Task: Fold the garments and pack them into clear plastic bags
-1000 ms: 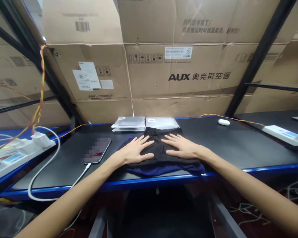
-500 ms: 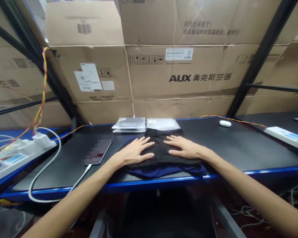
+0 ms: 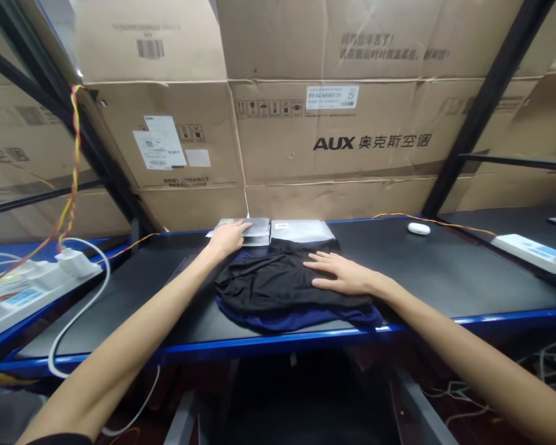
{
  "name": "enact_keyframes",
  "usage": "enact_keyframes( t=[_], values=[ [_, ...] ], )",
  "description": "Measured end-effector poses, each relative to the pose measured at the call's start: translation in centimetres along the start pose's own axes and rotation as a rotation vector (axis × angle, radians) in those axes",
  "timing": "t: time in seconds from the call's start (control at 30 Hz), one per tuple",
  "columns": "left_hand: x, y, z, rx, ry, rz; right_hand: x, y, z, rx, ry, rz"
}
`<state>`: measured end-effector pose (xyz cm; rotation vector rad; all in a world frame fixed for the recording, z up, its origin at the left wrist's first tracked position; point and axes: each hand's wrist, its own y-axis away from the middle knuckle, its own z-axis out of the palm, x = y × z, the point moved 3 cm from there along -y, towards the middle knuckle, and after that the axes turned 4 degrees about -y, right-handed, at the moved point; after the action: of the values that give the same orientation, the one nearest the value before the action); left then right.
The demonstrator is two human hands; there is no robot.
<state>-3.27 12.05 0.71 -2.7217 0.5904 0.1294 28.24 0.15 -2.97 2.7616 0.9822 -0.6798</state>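
Black fabric (image 3: 269,284) lies spread at the front of the table, with dark blue fabric (image 3: 287,319) showing beneath its front edge. My right hand (image 3: 340,272) rests flat on the black fabric, fingers spread. My left hand (image 3: 229,236) is over the left stack of clear plastic bags (image 3: 261,230), its fingers stretched out and touching or just above the top one; the thumb is hidden. To the right of that stack, another clear plastic bag (image 3: 306,230) with a small white label lies behind the fabric, which overlaps its front edge.
A white earbud case (image 3: 418,228) sits at the back right. White power strips stand at the left (image 3: 37,290) and right (image 3: 532,252). A white cable (image 3: 106,278) loops over the table's front edge. Cardboard (image 3: 278,142) and black posts (image 3: 486,105) rise behind.
My left hand has lifted off the black fabric and moved back and left to the plastic bags. Its forearm now covers most of the phone. My right hand stays in place.
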Motion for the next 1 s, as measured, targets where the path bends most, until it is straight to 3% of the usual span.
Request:
enact_keyframes(
  t=[0.1,0.2,0.37,0.5,0.6,0.7,0.87,1.0],
  values=[
    [0.2,0.0,-0.8,0.005,-0.093,-0.029,0.2,0.0,0.1,0.006,-0.001,-0.012],
    [1.8,0.5,-2.9,0.068,-0.176,-0.030,0.5,0.1,-0.1,0.042,-0.031,-0.028],
    [8.2,2.7,-6.1,0.238,-0.255,0.175,1.9,0.2,-1.1,0.205,0.051,-0.006],
    [13.8,4.6,-5.0,0.268,-0.255,0.351,2.6,0.1,-1.5,0.249,0.171,0.022],
    [15.7,5.2,-2.9,0.186,-0.186,0.429,2.7,0.0,-1.5,0.220,0.197,0.039],
    [15.3,5.3,-2.3,0.108,-0.051,0.466,2.8,0.1,-1.4,0.193,0.202,0.025],
    [11.5,6.6,-4.8,-0.028,0.249,0.674,2.8,0.1,-1.5,0.214,0.188,-0.029],
    [8.1,7.9,-5.2,-0.015,0.241,0.617,2.6,0.1,-1.5,0.228,0.184,-0.026]
  ],
)
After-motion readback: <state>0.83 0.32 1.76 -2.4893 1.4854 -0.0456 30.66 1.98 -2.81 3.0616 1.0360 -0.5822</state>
